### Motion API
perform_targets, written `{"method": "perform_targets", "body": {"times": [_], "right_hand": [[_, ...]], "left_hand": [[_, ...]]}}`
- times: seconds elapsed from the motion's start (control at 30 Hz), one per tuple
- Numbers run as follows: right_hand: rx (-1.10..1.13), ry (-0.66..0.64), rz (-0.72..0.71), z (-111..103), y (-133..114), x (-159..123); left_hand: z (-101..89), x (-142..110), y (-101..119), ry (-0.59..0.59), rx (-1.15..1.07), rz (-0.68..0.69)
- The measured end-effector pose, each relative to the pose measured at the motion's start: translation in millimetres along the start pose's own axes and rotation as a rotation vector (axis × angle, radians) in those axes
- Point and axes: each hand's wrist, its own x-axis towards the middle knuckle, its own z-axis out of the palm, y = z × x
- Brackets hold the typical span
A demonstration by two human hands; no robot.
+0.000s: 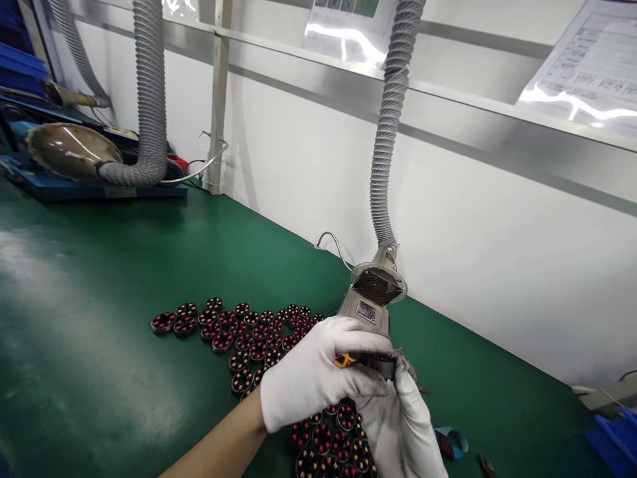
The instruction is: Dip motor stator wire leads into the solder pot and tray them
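Both hands wear white gloves. My left hand (313, 372) is closed over a small dark round part with a yellow-red bit (371, 362), held just below a grey fume extractor head (373, 302). My right hand (398, 421) comes up from below and pinches the same part, its fingertips dirty. Several round black coil parts with red and tan windings (239, 332) lie on the green mat behind and under my hands.
A ribbed grey hose (388, 126) rises from the extractor to a metal shelf rail. A second hose and a domed hood (70, 149) sit at the far left on a blue tray. A white wall panel bounds the green bench (89, 279). Blue items lie at the right edge.
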Motion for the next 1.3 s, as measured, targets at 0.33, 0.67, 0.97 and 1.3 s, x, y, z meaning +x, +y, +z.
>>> {"method": "perform_targets", "body": {"times": [0.33,0.67,0.97,1.3], "right_hand": [[-0.08,0.023,-0.098,-12.3,20.7,2.6],[0.018,-0.083,0.012,-16.4,4.3,3.2],[0.246,-0.11,0.146,-7.1,3.6,-8.1],[0.253,-0.128,0.223,8.7,0.3,-15.6]], "left_hand": [[-3.8,-2.6,4.6,0.364,-0.295,-0.249],[0.7,-4.0,2.2,0.465,-0.356,-0.202],[-2.6,-1.1,4.9,-0.008,0.022,-0.025],[-3.8,-3.4,-0.4,0.434,-0.447,-0.172]]}}
